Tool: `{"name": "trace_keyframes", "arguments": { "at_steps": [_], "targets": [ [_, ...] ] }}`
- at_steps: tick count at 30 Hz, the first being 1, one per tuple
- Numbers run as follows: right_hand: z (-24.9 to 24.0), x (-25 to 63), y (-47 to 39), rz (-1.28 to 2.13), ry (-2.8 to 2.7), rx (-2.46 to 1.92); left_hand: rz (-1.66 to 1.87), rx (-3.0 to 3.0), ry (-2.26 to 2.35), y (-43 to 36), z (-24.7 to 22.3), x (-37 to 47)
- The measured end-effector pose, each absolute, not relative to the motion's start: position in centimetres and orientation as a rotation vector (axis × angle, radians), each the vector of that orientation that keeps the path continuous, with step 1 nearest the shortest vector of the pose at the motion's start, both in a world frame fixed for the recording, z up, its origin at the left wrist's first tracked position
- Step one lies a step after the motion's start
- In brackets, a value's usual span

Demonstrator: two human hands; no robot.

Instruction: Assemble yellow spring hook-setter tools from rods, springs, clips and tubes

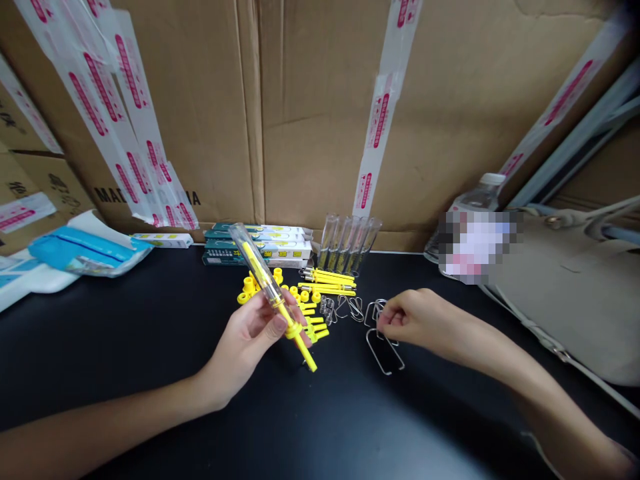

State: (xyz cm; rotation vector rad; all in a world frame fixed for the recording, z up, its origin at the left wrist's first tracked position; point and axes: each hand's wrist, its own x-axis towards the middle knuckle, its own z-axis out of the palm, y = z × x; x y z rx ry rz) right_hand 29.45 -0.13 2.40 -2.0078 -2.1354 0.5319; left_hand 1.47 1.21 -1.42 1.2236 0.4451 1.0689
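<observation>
My left hand [257,340] is closed around a clear tube with a yellow rod [257,263], tilted with its yellow end toward the lower right. On the right, my right hand [400,319] has its fingers pinched together at the bent metal wire hooks [385,357]; whether it grips one is hidden by the fingers. Between the hands lie small metal springs [327,308], S-shaped wires [356,309] and short yellow forked pieces [317,330]. Yellow caps [249,287] are piled behind my left hand. Yellow rods with metal tips [330,288] lie just behind the springs.
Several clear tubes [350,243] stand upright near the cardboard [310,133], beside stacked small boxes [260,250]. A blue packet [90,247] lies at the left. A plastic bottle [480,193] and a beige bag [565,287] are at the right of the black table [175,347].
</observation>
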Motion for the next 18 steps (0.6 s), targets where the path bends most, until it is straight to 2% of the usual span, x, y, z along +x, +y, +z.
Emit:
{"name": "trace_keyframes", "arguments": {
  "at_steps": [12, 18],
  "targets": [
    [1.3, 33.0, 2.5, 0.379, -1.866, -2.07, 1.059, 1.214, 0.459, 1.1, -1.2, 1.5],
    [2.8, 29.9, 1.3, 0.51, -1.973, -1.82, 1.06, 1.231, 0.52, 1.2, -1.3, 1.5]
  ]
}}
